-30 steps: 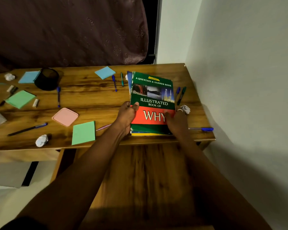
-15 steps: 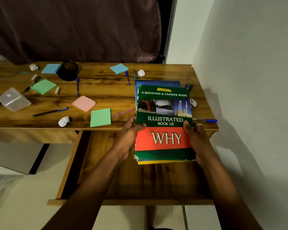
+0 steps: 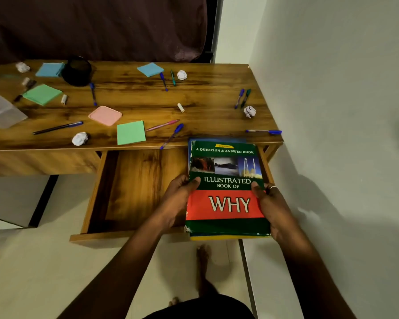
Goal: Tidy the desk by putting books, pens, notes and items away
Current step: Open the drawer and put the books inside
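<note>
Book stack (image 3: 227,203) between left hand (image 3: 177,199) and right hand (image 3: 272,208), over open drawer (image 3: 136,187)

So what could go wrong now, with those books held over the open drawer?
The stack of books is several volumes gripped only at the sides by the left hand and right hand; a lower one could slip onto the bare foot. It hangs close to the right wall of the drawer and might catch on it. The blue pen at the desk edge could be knocked off.
</note>
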